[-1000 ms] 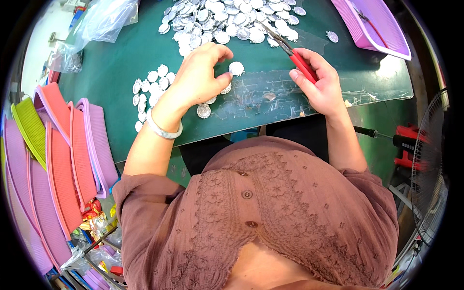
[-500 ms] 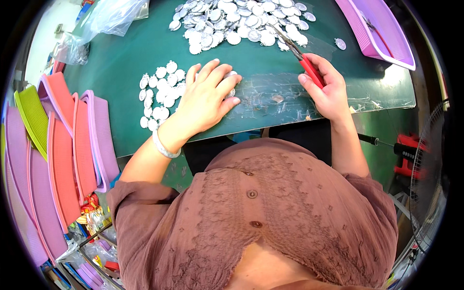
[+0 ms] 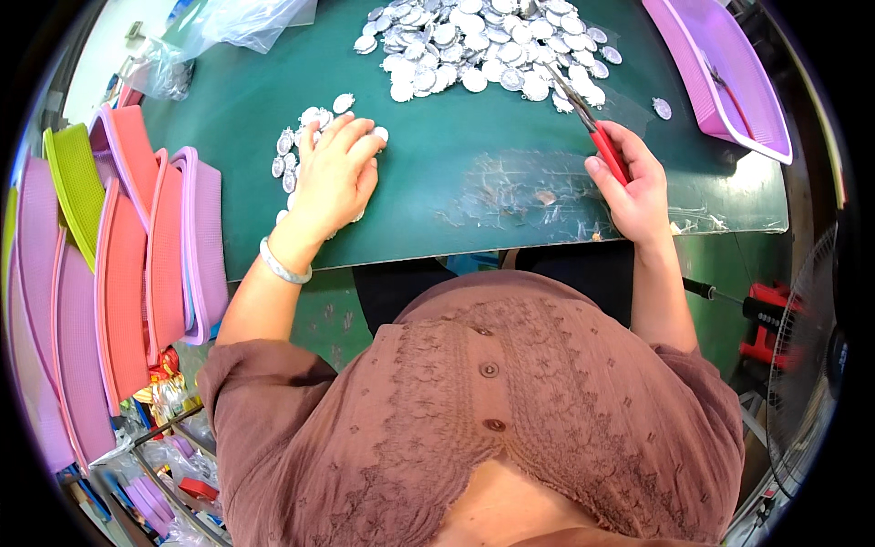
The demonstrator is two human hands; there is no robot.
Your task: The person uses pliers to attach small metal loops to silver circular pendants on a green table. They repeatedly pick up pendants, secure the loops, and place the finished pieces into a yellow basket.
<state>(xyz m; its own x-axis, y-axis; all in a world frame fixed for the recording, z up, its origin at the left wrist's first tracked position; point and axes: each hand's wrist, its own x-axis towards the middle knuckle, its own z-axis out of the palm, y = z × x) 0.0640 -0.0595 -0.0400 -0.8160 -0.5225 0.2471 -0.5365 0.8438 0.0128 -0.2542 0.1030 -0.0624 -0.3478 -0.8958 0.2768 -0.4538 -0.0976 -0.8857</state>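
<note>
My left hand (image 3: 334,178) lies palm down, fingers stretched out, over a small group of round silvery medallions (image 3: 285,141) at the left of the green table (image 3: 410,155). It covers part of that group; one medallion (image 3: 344,102) lies just beyond the fingertips, and another shows beside the fingers. In my right hand (image 3: 641,191), a pair of pliers (image 3: 609,153) with red handles is gripped, its dark jaws pointing away from me toward a large heap of similar medallions (image 3: 474,46). Apart from the heap, a single medallion (image 3: 662,108) rests at the right.
A lilac plastic basket (image 3: 761,137) at the far right holds another red-handled tool. Clear plastic bags (image 3: 246,23) lie at the far left. Stacked lilac, coral and green baskets (image 3: 123,292) stand left of the table. A fan (image 3: 802,337) is at the right.
My left hand has slid left across the table, onto the small medallion group. My right hand still holds the pliers. The whole view has shifted slightly.
</note>
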